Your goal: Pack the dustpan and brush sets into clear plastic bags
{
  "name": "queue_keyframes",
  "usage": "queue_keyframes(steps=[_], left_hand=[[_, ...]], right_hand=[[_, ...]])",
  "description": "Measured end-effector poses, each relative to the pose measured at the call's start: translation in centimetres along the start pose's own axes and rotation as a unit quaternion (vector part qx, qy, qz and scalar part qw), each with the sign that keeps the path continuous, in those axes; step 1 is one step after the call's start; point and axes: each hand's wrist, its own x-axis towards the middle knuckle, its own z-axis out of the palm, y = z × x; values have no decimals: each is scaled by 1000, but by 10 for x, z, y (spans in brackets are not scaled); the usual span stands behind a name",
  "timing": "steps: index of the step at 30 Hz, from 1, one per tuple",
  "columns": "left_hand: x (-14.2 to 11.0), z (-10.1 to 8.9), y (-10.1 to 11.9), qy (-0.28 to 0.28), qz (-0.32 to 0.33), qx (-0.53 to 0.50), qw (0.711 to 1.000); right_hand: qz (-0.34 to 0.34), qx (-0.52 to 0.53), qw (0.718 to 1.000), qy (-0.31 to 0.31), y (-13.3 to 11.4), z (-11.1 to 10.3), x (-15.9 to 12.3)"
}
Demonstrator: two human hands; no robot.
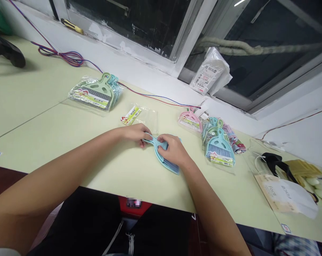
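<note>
A small light blue dustpan and brush set point(161, 156) lies on the pale green table point(57, 135) in front of me. My left hand point(135, 133) pinches its handle end with curled fingers. My right hand point(173, 149) is closed over the middle of the set, fingers pressed onto its dark bristles. An empty clear bag with a printed label point(139, 115) lies just beyond my hands.
A stack of bagged green and blue dustpan sets point(95, 92) sits at the left. A pink set point(190, 120) and a pile of loose and bagged sets point(219, 144) lie at the right. Wires point(67, 57), a screwdriver point(71, 26) and a plastic packet point(210, 73) line the windowsill.
</note>
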Motion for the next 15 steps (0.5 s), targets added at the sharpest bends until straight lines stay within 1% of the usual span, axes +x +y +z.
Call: queue_keyframes(steps=[2,4,6,10,13,15], left_hand=[[0,2,1,-23,-12,-73,997],[0,5,1,-19,-20,-118,993],[1,8,0,-5,-30,-134,991],[2,11,0,22,-42,-125,991],[2,11,1,16,-34,-95,995],[0,9,3,5,-26,-58,998]], right_hand=[[-6,2,1000,0,0,0,0],[-7,11,1000,-4,0,1,0],[2,18,1000,-13,1,1,0],[13,24,999,-21,2,2,0],[4,30,999,-13,2,2,1],[-2,34,999,-12,2,1,1]])
